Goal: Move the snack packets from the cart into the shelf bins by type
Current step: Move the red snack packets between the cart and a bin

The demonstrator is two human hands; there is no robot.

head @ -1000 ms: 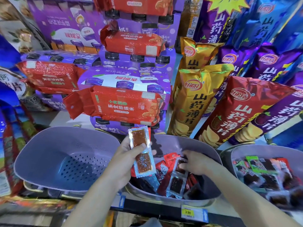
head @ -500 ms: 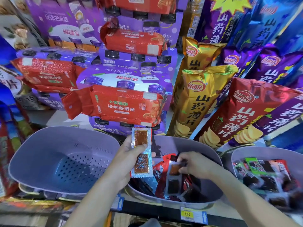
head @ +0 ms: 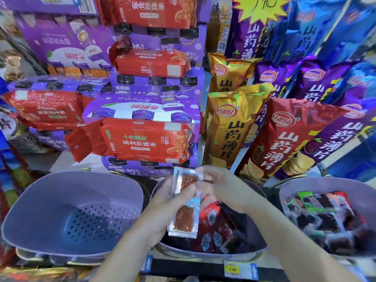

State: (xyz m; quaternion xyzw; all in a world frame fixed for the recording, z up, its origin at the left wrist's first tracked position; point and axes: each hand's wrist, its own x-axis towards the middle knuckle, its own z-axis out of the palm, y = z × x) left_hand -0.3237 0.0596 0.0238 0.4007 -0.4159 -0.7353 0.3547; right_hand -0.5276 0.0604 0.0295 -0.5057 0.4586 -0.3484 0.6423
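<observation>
right hand (head: 225,190) has risen from the rounded lilac bin (head: 254,247), pinching glossy clear flat packets (head: 185,218) that left hand (head: 162,202) grips.

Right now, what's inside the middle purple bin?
Red printed packets and dark packets lie in the middle bin. The left hand, right hand and the clear packet strip they hold cover its back; what's there is hidden.
</observation>
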